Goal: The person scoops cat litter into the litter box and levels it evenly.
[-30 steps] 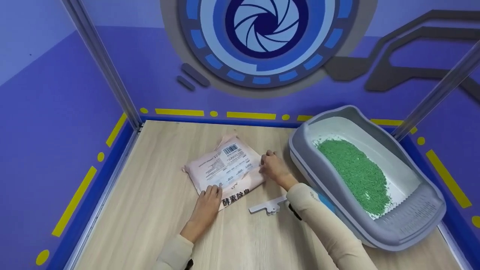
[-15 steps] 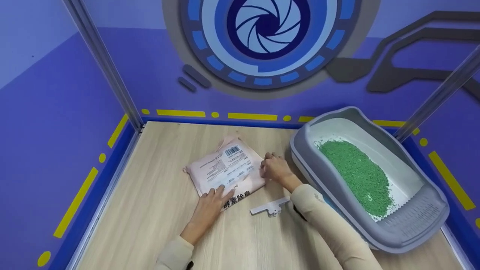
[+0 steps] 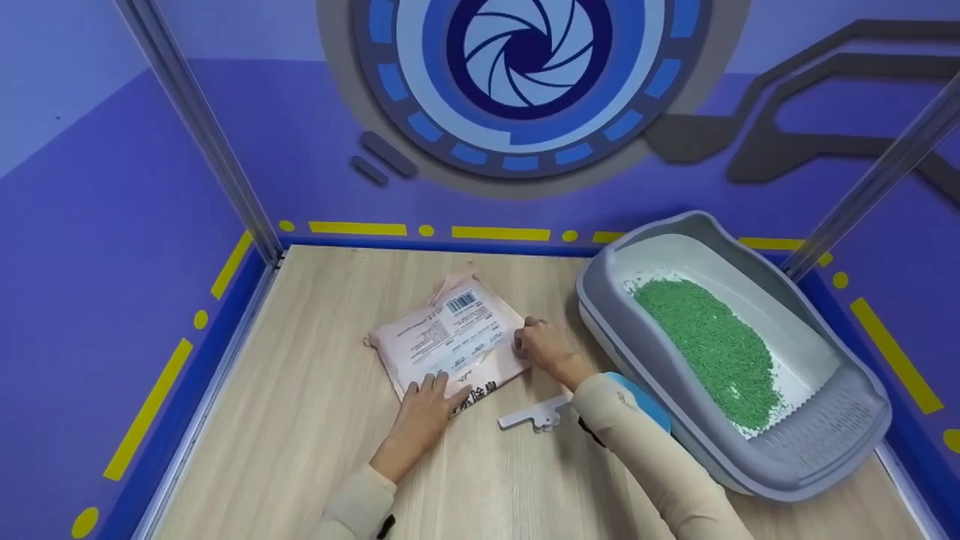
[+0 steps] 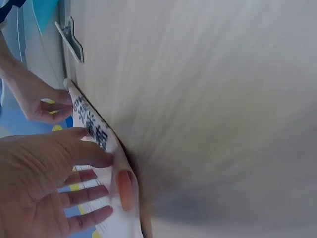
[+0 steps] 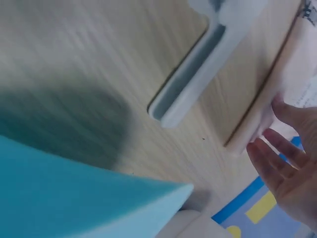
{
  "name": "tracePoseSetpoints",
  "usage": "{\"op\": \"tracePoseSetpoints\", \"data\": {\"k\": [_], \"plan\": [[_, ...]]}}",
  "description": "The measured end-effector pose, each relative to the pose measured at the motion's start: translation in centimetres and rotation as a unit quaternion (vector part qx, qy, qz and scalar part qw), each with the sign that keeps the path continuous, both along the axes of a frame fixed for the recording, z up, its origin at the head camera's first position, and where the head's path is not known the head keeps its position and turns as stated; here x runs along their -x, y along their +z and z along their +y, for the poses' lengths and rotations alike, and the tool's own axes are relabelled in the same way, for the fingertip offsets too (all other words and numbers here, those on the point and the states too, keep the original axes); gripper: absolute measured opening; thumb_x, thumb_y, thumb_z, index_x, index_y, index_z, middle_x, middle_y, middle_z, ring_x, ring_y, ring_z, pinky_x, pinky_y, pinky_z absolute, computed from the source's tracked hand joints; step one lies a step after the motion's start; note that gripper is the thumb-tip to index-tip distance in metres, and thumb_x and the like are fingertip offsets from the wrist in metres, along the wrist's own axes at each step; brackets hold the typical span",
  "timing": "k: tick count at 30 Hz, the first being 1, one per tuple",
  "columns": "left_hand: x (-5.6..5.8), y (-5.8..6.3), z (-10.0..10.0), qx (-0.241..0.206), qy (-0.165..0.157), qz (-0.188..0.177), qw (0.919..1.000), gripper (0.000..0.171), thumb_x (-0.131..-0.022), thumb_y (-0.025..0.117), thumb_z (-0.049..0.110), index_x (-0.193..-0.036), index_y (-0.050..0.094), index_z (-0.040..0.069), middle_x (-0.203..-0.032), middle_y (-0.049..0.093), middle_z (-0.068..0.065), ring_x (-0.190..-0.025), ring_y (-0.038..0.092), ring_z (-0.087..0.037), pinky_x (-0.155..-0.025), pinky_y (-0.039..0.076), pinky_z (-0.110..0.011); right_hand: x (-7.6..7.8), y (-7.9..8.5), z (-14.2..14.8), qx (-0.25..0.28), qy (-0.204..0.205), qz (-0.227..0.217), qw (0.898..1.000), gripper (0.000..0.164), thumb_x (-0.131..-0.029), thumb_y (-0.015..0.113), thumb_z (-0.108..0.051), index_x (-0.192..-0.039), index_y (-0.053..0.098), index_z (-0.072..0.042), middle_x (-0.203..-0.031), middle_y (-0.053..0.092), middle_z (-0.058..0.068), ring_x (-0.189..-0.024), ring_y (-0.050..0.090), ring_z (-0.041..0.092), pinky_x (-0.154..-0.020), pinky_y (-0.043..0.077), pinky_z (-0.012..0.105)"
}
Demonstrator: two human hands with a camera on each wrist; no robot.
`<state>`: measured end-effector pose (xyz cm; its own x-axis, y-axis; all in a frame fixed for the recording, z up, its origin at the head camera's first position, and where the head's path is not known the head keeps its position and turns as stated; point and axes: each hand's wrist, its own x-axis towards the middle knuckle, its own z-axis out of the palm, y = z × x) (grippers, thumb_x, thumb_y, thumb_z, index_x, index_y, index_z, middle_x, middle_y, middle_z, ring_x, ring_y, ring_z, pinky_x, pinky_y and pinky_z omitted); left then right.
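Observation:
A pale pink printed bag [image 3: 442,337] lies flat, with a barcode label and large dark characters along its folded near edge. My left hand [image 3: 426,412] rests on its near left edge, fingers spread over the top; the left wrist view shows the thumb [image 4: 96,154] against the fold. With thumb and fingers, my right hand [image 3: 550,350] pinches the bag's right end; in the right wrist view this hand [image 5: 292,153] sits at the corner. Just below the bag lies a pale grey sealing clip [image 3: 536,414], its long bar [image 5: 190,79] close up in the right wrist view.
A grey litter box [image 3: 611,330] stands at the right, with green pellets [image 3: 712,345] spread inside. Between it and my right sleeve shows a blue object [image 3: 643,399], looming large as a teal sheet-like shape [image 5: 84,193] in the right wrist view. Blue walls enclose the wooden table [image 3: 330,300].
My left hand has slid slightly right along the bag's near edge, thumb now stretched out, covering more of the dark characters. My right hand's fingers have drawn in a little. Bag and clip stay put.

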<state>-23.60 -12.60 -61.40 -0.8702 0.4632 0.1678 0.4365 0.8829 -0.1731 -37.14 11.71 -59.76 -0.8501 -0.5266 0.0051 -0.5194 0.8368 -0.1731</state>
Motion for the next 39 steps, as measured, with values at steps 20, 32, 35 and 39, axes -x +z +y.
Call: {"op": "tracePoseSetpoints", "data": {"k": [20,32,35,39], "plan": [[-0.6,0.0,-0.7,-0.061,-0.011,-0.032,0.9976,0.035,-0.089,0.068,0.013,-0.121,0.074,0.024,-0.13,0.061,-0.015,-0.111,0.058,-0.033,-0.079,0.054,-0.049,-2.8,1.0,0.0,-0.088,0.1,0.006,0.991,0.013,-0.092,0.071,-0.018,-0.101,0.08,-0.018,-0.125,0.064,0.013,-0.102,0.064,0.039,-0.072,0.058,0.053],[-0.3,-0.3,-0.6,-0.068,-0.015,-0.021,0.9973,0.027,-0.091,0.073,0.027,-0.117,0.075,0.021,-0.119,0.064,-0.016,-0.104,0.059,-0.031,-0.076,0.054,-0.045,-7.0,2.5,2.6,-0.005,0.082,0.112,0.99,0.005,-0.089,0.07,-0.009,-0.094,0.072,-0.008,-0.101,0.068,0.013,-0.092,0.067,0.033,-0.074,0.055,0.046],[-0.1,-0.4,-0.5,-0.053,-0.028,-0.004,0.9982,0.026,-0.092,0.071,0.027,-0.116,0.074,0.019,-0.113,0.066,-0.015,-0.1,0.061,-0.03,-0.073,0.054,-0.041,-9.3,3.2,3.2,0.019,0.048,0.107,0.993,0.014,-0.087,0.073,-0.009,-0.075,0.067,-0.006,-0.076,0.063,0.01,-0.066,0.063,0.028,-0.055,0.05,0.04],[-0.2,-0.5,-0.3,-0.03,-0.03,0.025,0.9988,0.025,-0.092,0.07,0.026,-0.115,0.074,0.017,-0.112,0.067,-0.015,-0.1,0.063,-0.028,-0.074,0.056,-0.04,-12.3,3.6,3.5,0.058,-0.027,-0.002,0.998,0.027,-0.089,0.072,-0.01,-0.065,0.061,-0.004,-0.058,0.049,0.002,-0.05,0.043,0.016,-0.044,0.034,0.033]]}}
